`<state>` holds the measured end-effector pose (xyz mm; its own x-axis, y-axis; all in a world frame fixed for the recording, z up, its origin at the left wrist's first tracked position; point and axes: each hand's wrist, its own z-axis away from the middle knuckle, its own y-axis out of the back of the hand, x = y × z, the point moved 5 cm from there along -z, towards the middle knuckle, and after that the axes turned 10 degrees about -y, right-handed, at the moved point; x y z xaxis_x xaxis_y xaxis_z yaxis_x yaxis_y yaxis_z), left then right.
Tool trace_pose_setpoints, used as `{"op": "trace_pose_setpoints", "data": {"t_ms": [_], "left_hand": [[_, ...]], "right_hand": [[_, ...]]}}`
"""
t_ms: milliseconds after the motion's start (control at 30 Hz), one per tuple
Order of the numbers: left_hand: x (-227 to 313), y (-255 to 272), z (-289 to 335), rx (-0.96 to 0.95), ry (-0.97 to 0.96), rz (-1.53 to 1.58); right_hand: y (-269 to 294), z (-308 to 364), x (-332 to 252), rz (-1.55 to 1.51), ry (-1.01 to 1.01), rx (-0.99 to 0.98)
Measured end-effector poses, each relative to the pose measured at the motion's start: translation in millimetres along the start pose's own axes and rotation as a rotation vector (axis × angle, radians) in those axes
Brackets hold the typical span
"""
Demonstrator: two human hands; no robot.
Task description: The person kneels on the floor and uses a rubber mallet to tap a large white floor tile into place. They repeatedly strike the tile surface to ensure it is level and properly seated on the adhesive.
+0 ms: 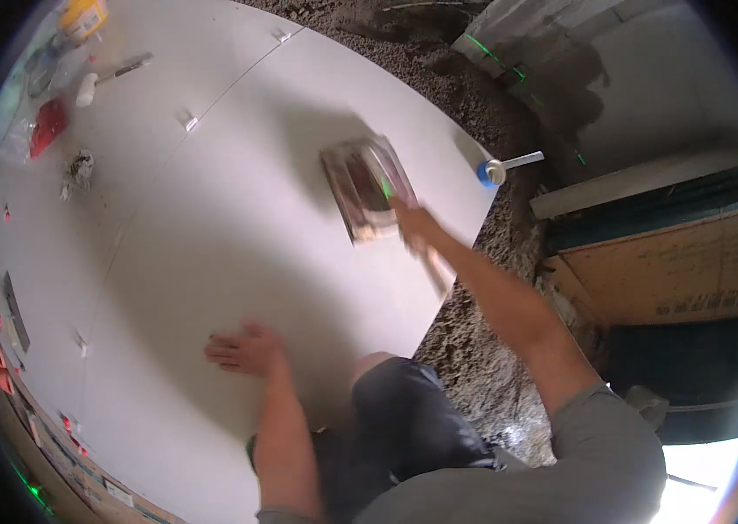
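Observation:
My right hand [417, 229] is closed around the handle of a tool with a broad, squarish brown head [362, 194]. Motion smears the head, so its exact kind cannot be told; the handle sticks out below my fist. The tool is over a large pale tile [299, 227], casting a shadow on it, and whether it touches is unclear. My left hand [247, 349] lies flat on the tile nearer to me, fingers stretched out and holding nothing. My bent knee [373, 365] is close by at the tile's edge.
Small clips [188, 120] stand along the tile joint. At the right corner lies a roll of blue tape [491, 173]. A white-headed mallet [89, 87] and a red item [48, 127] lie at far left. Rough mortar [473, 349] borders the tile; a cardboard box [665, 271] stands right.

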<state>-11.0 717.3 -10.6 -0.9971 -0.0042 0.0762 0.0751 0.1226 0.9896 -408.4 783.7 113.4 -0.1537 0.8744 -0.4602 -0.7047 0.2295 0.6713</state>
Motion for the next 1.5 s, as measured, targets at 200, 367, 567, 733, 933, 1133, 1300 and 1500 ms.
{"op": "trace_pose_setpoints", "data": {"t_ms": [200,367,567,733,933,1133,1300,1500], "left_hand": [[1.1,-9.6,-5.0,-0.076,0.031,-0.057],[-1.9,-8.2,-2.5,-0.092,0.062,-0.059],[-0.7,2.2,-1.3,-0.093,0.01,-0.026],[0.7,-2.4,-4.9,-0.072,0.01,-0.005],[-1.8,-4.0,-2.8,-0.074,-0.003,-0.066],[-0.2,0.2,-2.1,-0.039,-0.007,-0.074],[-2.3,-10.7,1.1,-0.122,0.004,-0.161],[2.1,-4.0,6.7,0.139,-0.14,-0.168]], "right_hand": [[180.8,43.9,-43.3,-0.481,0.18,0.246],[65.9,24.3,14.8,-0.221,-0.171,0.508],[77.0,-120.4,-125.0,-0.056,-0.148,-0.247],[209.3,-45.4,-142.3,-0.549,0.241,0.235],[45.1,-107.5,-79.3,-0.09,0.264,0.603],[-16.4,-196.2,-95.1,-0.077,-0.087,0.106],[-55.1,-102.1,-37.6,-0.432,-0.18,-0.034],[-16.6,-9.5,-9.0,-0.465,-0.216,-0.153]]}}
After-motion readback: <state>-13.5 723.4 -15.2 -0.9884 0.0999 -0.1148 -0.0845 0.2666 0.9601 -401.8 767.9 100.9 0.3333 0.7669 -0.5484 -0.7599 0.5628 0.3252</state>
